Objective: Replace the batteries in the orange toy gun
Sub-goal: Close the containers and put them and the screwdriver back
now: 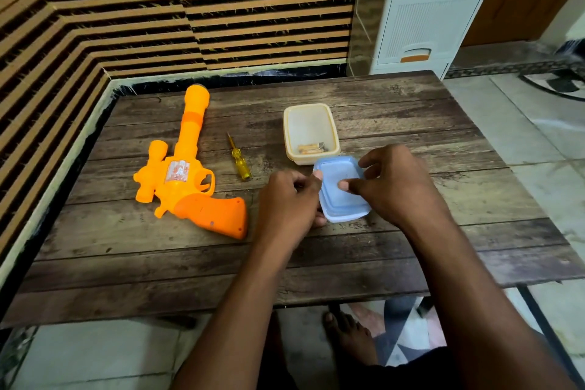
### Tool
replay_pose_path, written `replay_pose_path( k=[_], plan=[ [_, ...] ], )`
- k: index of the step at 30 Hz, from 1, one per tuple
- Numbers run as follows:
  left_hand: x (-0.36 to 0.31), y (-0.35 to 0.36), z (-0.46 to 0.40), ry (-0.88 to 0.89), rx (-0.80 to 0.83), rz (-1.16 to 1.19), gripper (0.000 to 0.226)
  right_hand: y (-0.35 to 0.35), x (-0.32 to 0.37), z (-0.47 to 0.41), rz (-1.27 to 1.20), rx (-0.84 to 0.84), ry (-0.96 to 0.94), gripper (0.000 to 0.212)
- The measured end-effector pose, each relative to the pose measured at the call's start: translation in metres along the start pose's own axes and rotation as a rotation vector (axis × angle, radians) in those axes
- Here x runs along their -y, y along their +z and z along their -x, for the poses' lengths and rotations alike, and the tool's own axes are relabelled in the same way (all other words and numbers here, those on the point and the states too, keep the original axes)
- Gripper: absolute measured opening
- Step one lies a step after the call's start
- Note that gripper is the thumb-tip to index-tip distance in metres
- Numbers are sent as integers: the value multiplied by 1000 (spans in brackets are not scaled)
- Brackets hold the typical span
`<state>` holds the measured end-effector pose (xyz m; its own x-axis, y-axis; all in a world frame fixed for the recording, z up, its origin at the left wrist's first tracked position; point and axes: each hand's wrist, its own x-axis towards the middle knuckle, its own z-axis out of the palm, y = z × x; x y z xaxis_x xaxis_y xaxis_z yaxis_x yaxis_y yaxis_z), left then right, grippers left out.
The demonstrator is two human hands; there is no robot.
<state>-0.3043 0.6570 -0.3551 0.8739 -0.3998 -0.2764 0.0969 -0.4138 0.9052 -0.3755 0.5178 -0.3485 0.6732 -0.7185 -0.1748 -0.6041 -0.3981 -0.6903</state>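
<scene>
Early going: both hands, left hand [289, 199] and right hand [392, 182], grip the blue lid [340, 191]; batteries [311, 148], apparently fresh, wait in the box [311, 133]. Orange toy gun [186, 168] lies unopened on the surface [158, 263], screwdriver [239, 158] untouched.

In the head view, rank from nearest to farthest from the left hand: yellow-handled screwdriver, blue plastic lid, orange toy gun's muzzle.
1. Blue plastic lid, gripped by the left hand.
2. Yellow-handled screwdriver, just beyond, to its left.
3. Orange toy gun's muzzle, far left corner.
</scene>
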Motion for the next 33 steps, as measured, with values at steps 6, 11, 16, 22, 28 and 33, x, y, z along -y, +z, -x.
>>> replay_pose_path(
  k=[6, 11, 16, 22, 28, 33],
  plan=[
    [-1, 1, 0, -20, -15, -19, 15, 2, -1, -3, -15, -2, 49, 44],
    [1, 3, -2, 5, -37, -71, 7, -1, 0, -3, -81, 35, 74, 30],
    [3, 6, -4, -8, -47, -81, 25, -7, 6, 1, -227, 61, 112, 25],
    [-9, 2, 2, 37, -180, -11, 54, -12, 16, 10, -507, 168, -17, 18],
    [-13, 2, 13, 361, -406, -66, 49, 7, 30, 14, -633, 70, -237, 22],
    [-10, -1, 13, 566, -391, -107, 44, 21, 47, 26, -560, -242, -330, 59]
  ],
)
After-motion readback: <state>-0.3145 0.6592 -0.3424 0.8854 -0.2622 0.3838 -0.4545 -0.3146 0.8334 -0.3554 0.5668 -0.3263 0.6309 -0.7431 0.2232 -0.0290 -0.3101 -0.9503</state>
